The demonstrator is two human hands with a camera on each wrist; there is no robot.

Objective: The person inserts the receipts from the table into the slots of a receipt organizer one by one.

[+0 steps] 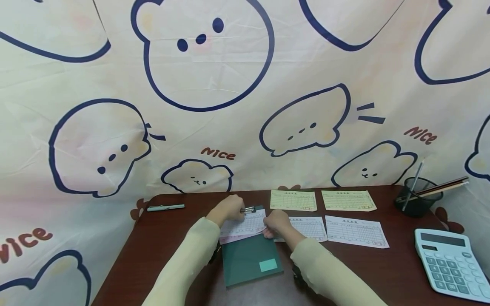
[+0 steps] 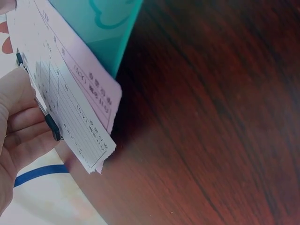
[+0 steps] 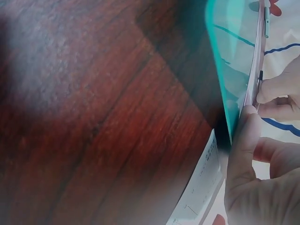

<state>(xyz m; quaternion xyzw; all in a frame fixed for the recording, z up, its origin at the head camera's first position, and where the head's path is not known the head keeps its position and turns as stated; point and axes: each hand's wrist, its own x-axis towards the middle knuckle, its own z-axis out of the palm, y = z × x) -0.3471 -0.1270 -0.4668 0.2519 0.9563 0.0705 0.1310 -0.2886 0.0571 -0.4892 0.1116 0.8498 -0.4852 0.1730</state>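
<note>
A dark green clipboard (image 1: 246,259) lies toward me on the table, its metal clip (image 1: 249,209) at the far end. White printed forms (image 1: 245,225) sit at its upper part, over a pink sheet (image 2: 110,96) that shows along one edge. My left hand (image 1: 231,207) grips the clip, with the thumb in front and fingers behind in the left wrist view. On the other side, my right hand (image 1: 277,222) pinches the right edge of the forms and board, its thumb (image 3: 246,133) against that edge.
Two yellow forms (image 1: 294,200) (image 1: 348,200) lie at the back, with white forms (image 1: 356,231) in front. A black mesh pen cup (image 1: 417,206) and a calculator (image 1: 445,259) stand at the right. A pen (image 1: 166,208) lies at the left, near the patterned cloth (image 1: 115,238).
</note>
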